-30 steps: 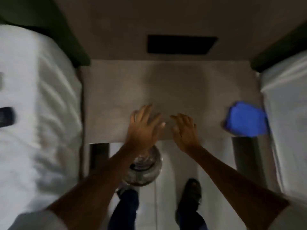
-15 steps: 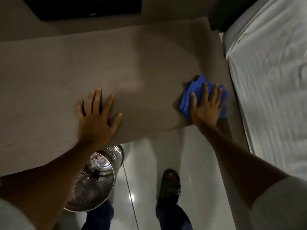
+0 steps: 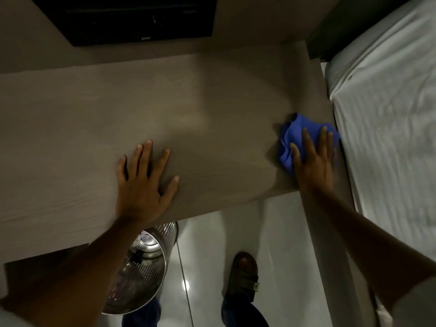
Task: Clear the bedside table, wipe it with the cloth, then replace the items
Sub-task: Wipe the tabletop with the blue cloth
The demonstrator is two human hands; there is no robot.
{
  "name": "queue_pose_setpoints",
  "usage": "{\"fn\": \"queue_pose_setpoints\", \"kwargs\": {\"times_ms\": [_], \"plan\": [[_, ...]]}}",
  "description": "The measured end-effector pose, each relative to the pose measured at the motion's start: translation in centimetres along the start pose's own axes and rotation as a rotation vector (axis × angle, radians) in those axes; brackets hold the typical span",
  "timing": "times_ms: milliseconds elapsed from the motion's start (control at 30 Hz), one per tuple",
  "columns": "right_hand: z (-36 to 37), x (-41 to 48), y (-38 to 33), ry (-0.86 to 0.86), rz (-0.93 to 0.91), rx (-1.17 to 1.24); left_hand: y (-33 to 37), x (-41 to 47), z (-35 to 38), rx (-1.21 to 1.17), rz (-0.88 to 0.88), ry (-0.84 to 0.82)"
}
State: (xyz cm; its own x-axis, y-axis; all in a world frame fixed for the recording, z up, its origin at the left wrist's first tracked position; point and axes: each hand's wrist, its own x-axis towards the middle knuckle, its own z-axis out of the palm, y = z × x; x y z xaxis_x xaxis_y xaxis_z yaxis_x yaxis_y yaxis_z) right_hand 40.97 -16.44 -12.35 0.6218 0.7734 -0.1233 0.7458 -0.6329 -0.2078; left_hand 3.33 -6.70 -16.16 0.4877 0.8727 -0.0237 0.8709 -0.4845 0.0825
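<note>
Cloth (image 3: 291, 142) under flat right hand (image 3: 313, 166); left hand (image 3: 141, 185) flat on table (image 3: 70, 138).

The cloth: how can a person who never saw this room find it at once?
Find the wooden bedside table beside the white bed. At its right end, under the right hand, lies the cloth. It is the only bright blue thing.

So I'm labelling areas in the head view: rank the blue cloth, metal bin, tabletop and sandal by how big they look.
1. tabletop, by far the largest.
2. metal bin, partly hidden by the left arm.
3. blue cloth, partly under the right hand, and sandal: too alike to rank.
</note>
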Motion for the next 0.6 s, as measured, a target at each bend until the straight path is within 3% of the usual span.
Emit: {"fn": "queue_pose_setpoints", "kwargs": {"times_ms": [67, 167, 267, 333, 433, 500, 600], "plan": [[0.3, 2.3, -2.1, -0.001, 0.128, 0.023, 0.2, -0.1, -0.2, 0.0, -0.007, -0.009], [1.7, 3.9, -7.4, -0.041, 0.101, 0.046, 0.3, 0.0, -0.5, -0.016, -0.017, -0.01], [3.7, 3.2, -13.7, -0.084, -0.117, 0.054, 0.5, 0.1, -0.7, -0.03, -0.014, 0.017], [4.8, 1.1, -17.2, -0.107, -0.366, 0.044, 0.4, -0.1, -0.7, -0.037, -0.008, 0.044], [5.3, -0.9, -16.7, -0.12, -0.654, -0.012, 0.5, -0.1, -0.8, -0.029, -0.01, 0.059], [4.2, 0.9, -13.2, -0.058, -0.644, -0.101, 0.6, 0.0, -0.9, -0.031, -0.015, 0.043], [1.6, 6.2, -7.9, -0.017, -0.387, -0.214, 0.3, 0.0, -0.9, -0.022, -0.009, 0.013]]}}
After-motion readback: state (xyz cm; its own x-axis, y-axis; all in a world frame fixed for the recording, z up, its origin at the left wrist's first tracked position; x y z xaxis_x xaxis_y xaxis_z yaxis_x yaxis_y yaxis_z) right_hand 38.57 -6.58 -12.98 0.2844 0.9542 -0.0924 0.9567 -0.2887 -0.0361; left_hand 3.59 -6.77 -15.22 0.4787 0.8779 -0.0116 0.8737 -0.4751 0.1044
